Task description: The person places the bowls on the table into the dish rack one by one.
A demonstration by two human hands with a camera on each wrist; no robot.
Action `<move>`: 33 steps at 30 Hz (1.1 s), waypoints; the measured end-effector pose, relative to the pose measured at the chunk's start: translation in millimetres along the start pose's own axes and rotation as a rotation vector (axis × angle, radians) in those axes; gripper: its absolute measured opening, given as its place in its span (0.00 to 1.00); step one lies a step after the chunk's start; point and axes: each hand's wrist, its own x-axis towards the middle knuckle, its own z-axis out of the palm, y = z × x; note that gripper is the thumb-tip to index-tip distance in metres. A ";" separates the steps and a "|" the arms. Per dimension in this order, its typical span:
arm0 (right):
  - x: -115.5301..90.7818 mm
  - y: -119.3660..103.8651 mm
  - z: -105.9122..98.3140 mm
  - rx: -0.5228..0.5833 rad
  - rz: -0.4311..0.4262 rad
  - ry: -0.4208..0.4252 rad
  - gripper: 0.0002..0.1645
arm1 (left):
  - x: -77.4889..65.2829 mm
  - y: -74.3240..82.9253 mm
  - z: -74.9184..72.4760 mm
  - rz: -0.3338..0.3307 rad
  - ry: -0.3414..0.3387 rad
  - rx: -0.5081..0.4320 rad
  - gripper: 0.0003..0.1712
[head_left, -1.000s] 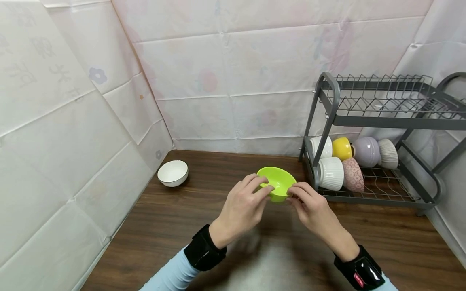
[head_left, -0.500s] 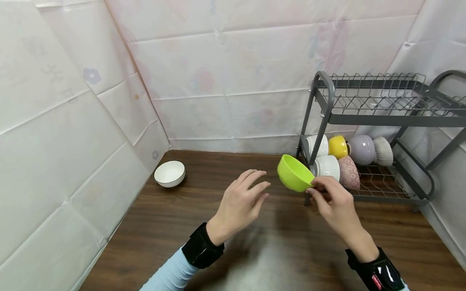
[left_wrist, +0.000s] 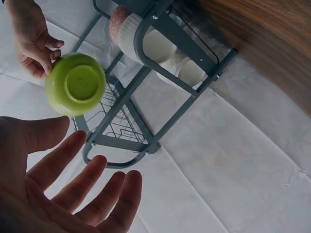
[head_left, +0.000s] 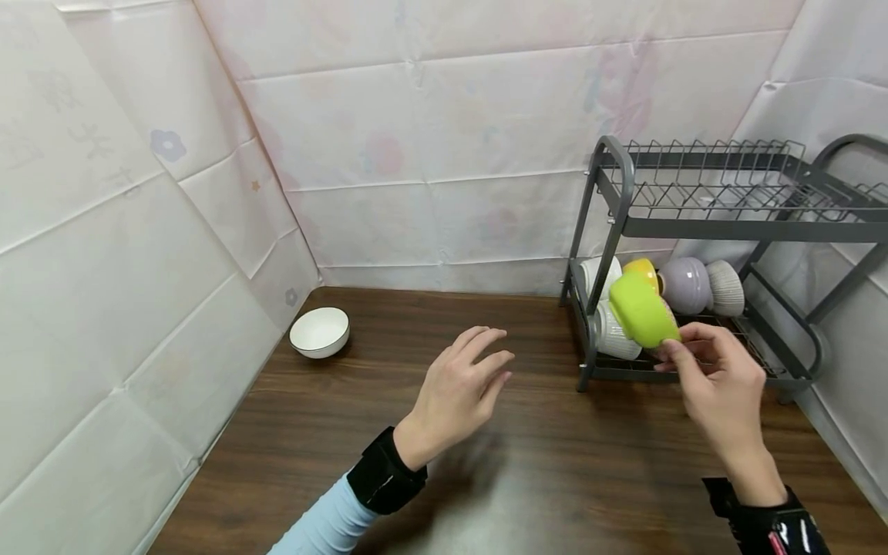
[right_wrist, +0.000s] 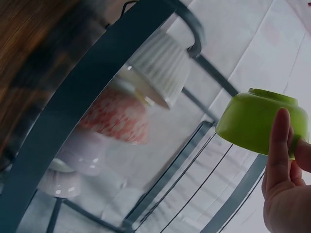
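A lime-green bowl (head_left: pixel 642 310) is pinched at its rim by my right hand (head_left: pixel 721 385), tipped on its side in front of the rack's lower shelf. In the right wrist view the green bowl (right_wrist: pixel 262 121) shows its foot and outer wall, with fingers round its edge. My left hand (head_left: pixel 458 385) hovers over the table with spread, slightly bent fingers and holds nothing. Behind the green bowl, on the lower shelf, stand a white ribbed bowl (head_left: pixel 616 336), a yellow bowl (head_left: pixel 641 267), a lavender bowl (head_left: pixel 684 285) and others. The pink speckled bowl (right_wrist: pixel 116 116) is mostly hidden in the head view.
A grey two-tier dish rack (head_left: pixel 749 228) stands at the right of the wooden table (head_left: pixel 541 462). Its upper tier is a wire basket. A white bowl (head_left: pixel 319 333) sits at the far left. White sheets (head_left: pixel 430 154) hang behind and at the sides.
My left hand has let go of the green bowl and stayed near its place. My right hand has carried the bowl rightward to the rack and turned it on its side.
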 end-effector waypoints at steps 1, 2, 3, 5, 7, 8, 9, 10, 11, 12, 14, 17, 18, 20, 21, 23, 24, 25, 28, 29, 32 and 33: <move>0.9 2.1 -3.4 0.013 0.031 0.012 0.16 | -0.3 -0.2 0.0 -0.002 -0.002 -0.001 0.09; 2.2 4.2 -6.8 0.019 0.063 0.023 0.15 | -0.5 -0.5 0.2 -0.003 -0.004 -0.003 0.09; 3.6 6.2 -10.0 0.025 0.093 0.038 0.14 | -0.7 -0.7 0.3 -0.003 -0.005 -0.004 0.09; 6.5 10.6 -16.2 0.012 0.144 0.063 0.12 | -1.3 -1.1 0.6 -0.006 -0.005 -0.006 0.09; 9.6 16.1 -21.7 -0.006 0.183 0.091 0.12 | -1.9 -1.6 0.7 -0.006 0.000 -0.005 0.08; 11.2 19.0 -24.3 -0.018 0.202 0.101 0.12 | -2.1 -1.8 0.8 -0.006 0.001 -0.005 0.08; 12.7 22.4 -27.0 -0.024 0.217 0.112 0.12 | -2.1 -2.0 0.8 -0.005 0.004 -0.003 0.08; 14.1 26.4 -29.5 -0.032 0.230 0.122 0.11 | -2.1 -2.3 0.7 -0.005 0.007 -0.002 0.08; 15.6 30.1 -32.0 -0.032 0.248 0.132 0.11 | -2.1 -2.4 0.4 -0.005 0.009 -0.002 0.08; 16.8 34.2 -34.4 -0.032 0.267 0.140 0.10 | -2.2 -2.5 0.2 -0.006 0.012 -0.002 0.08; 19.0 42.7 -38.7 -0.032 0.309 0.152 0.09 | -2.3 -2.7 -0.2 -0.009 0.013 -0.002 0.08; 22.6 54.2 -44.9 0.000 0.417 0.181 0.06 | -3.0 -2.9 -0.6 -0.015 0.013 -0.004 0.08; 23.9 58.0 -46.8 0.021 0.463 0.192 0.05 | -3.3 -2.9 -0.8 -0.016 0.013 -0.004 0.08; 27.2 64.2 -50.7 0.094 0.569 0.225 0.04 | -3.9 -3.0 -1.1 -0.020 0.012 -0.005 0.08; 29.0 67.3 -52.6 0.146 0.621 0.246 0.04 | -4.2 -3.0 -1.2 -0.021 0.011 -0.006 0.07; 32.1 72.9 -56.7 0.229 0.709 0.268 0.03 | -4.9 -3.1 -1.4 -0.023 0.010 -0.008 0.07; 33.3 75.9 -59.0 0.269 0.743 0.270 0.03 | -5.2 -3.2 -1.4 -0.023 0.010 -0.008 0.07; 34.4 78.7 -61.1 0.300 0.769 0.262 0.03 | -5.5 -3.4 -1.5 -0.023 0.010 -0.009 0.07; 35.7 87.0 -66.9 0.384 0.812 0.201 0.07 | -5.8 -4.0 -1.7 -0.021 0.012 -0.014 0.07; 35.9 89.7 -68.3 0.406 0.821 0.174 0.08 | -5.8 -4.3 -1.8 -0.021 0.013 -0.015 0.07; 35.4 98.1 -70.8 0.459 0.861 0.100 0.12 | -5.9 -4.9 -2.3 -0.021 0.014 -0.016 0.07; 35.0 101.4 -71.2 0.474 0.879 0.080 0.13 | -6.1 -5.0 -2.5 -0.022 0.013 -0.016 0.07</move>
